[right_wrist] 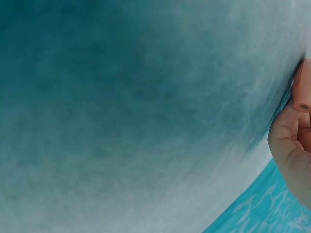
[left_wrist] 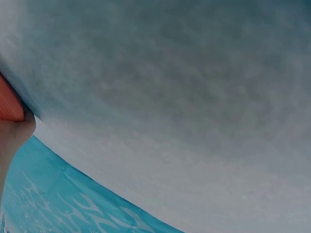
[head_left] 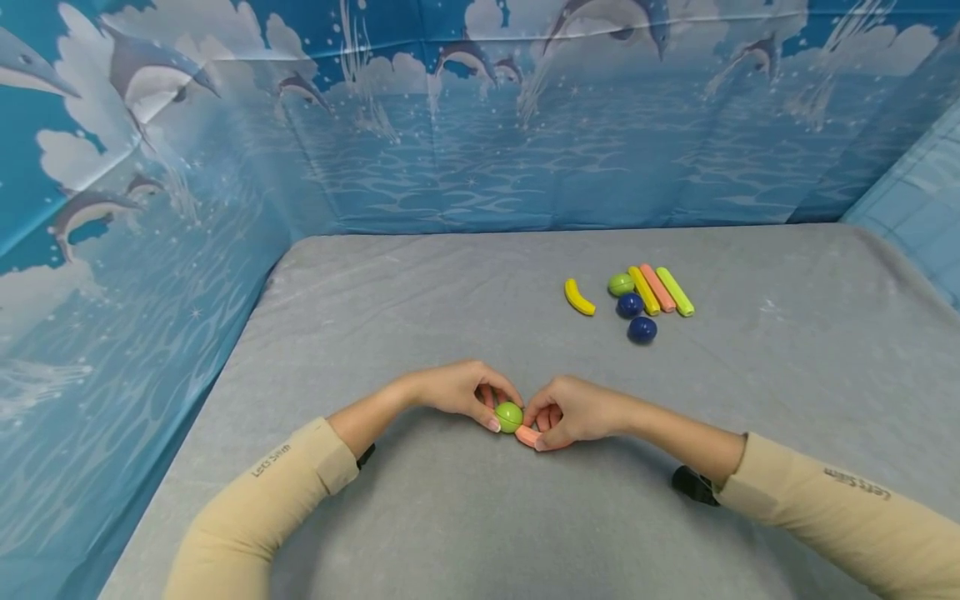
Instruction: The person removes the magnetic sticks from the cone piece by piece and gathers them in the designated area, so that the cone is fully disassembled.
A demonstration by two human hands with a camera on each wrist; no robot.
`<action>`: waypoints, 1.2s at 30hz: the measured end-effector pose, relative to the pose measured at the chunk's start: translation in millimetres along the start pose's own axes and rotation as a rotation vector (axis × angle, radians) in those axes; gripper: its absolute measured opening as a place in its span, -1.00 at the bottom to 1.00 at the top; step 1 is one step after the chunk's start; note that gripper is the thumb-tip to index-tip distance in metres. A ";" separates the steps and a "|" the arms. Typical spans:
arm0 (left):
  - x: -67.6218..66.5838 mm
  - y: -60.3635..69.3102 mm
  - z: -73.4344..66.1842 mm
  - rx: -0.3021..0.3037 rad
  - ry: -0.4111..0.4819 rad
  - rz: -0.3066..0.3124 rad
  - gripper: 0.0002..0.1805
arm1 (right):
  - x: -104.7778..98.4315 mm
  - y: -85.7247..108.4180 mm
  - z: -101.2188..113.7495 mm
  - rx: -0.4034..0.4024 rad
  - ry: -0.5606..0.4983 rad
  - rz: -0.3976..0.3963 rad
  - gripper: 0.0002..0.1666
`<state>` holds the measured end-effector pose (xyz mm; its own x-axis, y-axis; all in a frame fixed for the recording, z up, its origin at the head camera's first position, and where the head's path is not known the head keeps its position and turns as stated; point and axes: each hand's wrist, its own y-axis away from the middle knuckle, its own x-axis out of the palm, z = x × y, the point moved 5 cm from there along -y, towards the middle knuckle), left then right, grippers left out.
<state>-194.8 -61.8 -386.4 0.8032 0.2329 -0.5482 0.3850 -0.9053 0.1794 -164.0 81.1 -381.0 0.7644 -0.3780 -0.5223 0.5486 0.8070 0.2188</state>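
Note:
Near the middle of the grey-covered table, in the head view, my left hand pinches a shiny green ball with a dark line around it, thumb and fingers on its sides. My right hand grips a short coral-orange stick between thumb and fingers. The stick's left end meets the ball's lower right side, at or very near contact. In the right wrist view, part of the coral stick shows above curled fingers at the right edge. The left wrist view catches only a coral piece and part of a hand.
Farther back on the right lie a yellow banana-shaped piece, another green ball and two dark blue rounded pieces. Beside them are yellow, coral and lime-green sticks. Dolphin-print curtains hang beyond the table.

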 end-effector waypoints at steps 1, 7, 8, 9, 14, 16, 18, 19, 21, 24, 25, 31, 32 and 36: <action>0.0 0.1 -0.1 -0.002 0.001 0.000 -0.59 | 0.1 0.1 0.4 -0.003 0.008 0.001 -0.82; 0.9 -0.2 0.6 -0.007 0.006 -0.005 -0.59 | 0.2 0.7 5.8 -0.040 0.105 -0.005 -0.82; 1.3 -0.2 0.4 -0.007 0.006 -0.006 -0.59 | 0.1 0.8 6.8 -0.049 0.128 -0.009 -0.83; 1.6 -0.1 -0.1 -0.008 0.008 -0.006 -0.59 | -0.1 0.9 7.9 -0.060 0.150 -0.013 -0.83; 3.2 -0.1 -1.8 0.000 0.020 -0.010 -0.59 | -1.8 0.8 12.9 -0.089 0.248 -0.030 -0.84; 3.6 -0.4 -1.6 0.001 0.022 -0.014 -0.59 | -3.0 0.1 15.2 -0.092 0.283 -0.039 -0.84; 3.8 -0.9 -1.2 -0.002 0.020 -0.020 -0.60 | -4.4 -0.5 17.4 -0.094 0.315 -0.045 -0.84; 3.9 -1.0 -1.0 -0.004 0.017 -0.022 -0.59 | -4.9 -0.8 18.1 -0.093 0.326 -0.046 -0.84; 3.6 -0.7 -0.5 -0.006 0.012 -0.025 -0.60 | -5.7 -2.1 18.8 -0.088 0.348 -0.046 -0.83; 3.5 -1.1 -1.0 0.003 0.008 -0.025 -0.59 | -6.2 -2.0 19.0 -0.075 0.361 -0.047 -0.83; 3.4 -1.2 -1.0 0.007 0.008 -0.026 -0.59 | -6.4 -2.1 19.1 -0.073 0.364 -0.050 -0.83; 2.8 -1.1 -0.7 0.009 0.017 -0.036 -0.59 | -13.6 -0.1 16.9 -0.070 0.402 -0.105 -0.86; 2.7 -0.9 -0.8 0.010 0.013 -0.037 -0.59 | -16.4 0.7 14.8 -0.059 0.398 -0.115 -0.87; 2.3 -0.4 -1.0 0.010 -0.002 -0.039 -0.59 | -31.4 5.2 3.9 -0.001 0.335 -0.148 -0.86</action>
<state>-192.6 -60.6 -386.9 0.7867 0.2676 -0.5563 0.4118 -0.8989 0.1499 -183.8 95.5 -360.3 0.5237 -0.3212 -0.7891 0.6444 0.7552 0.1203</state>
